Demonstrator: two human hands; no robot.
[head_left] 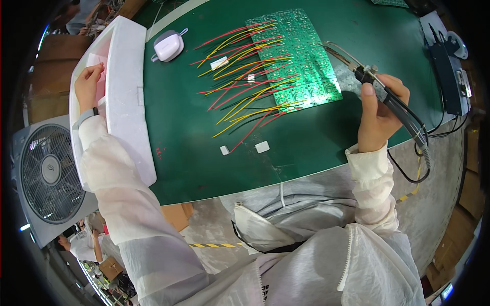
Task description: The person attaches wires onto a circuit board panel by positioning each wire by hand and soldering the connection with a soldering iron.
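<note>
My right hand (380, 109) grips a soldering iron (390, 97) fitted with a thin metal feed tube. Its tip points at the right edge of a green circuit board panel (301, 61) lying on the bench. Red, yellow and black wires (250, 61) stretch leftward in rows from the panel. At the left, my left hand (89, 86) reaches into a white foam box (133, 76), thumb and fingers pinched together. Something reddish shows at those fingertips, too small to make out. One red wire (244, 140) runs down toward a small white block (224, 150).
The green bench mat (194, 173) also bears a pale lilac case (168, 48) with a loop and a white square piece (262, 147). A dark soldering station (449, 76) with cables stands at the right. A grey fan (51, 171) is beside the foam box. Another person (84, 245) sits at lower left.
</note>
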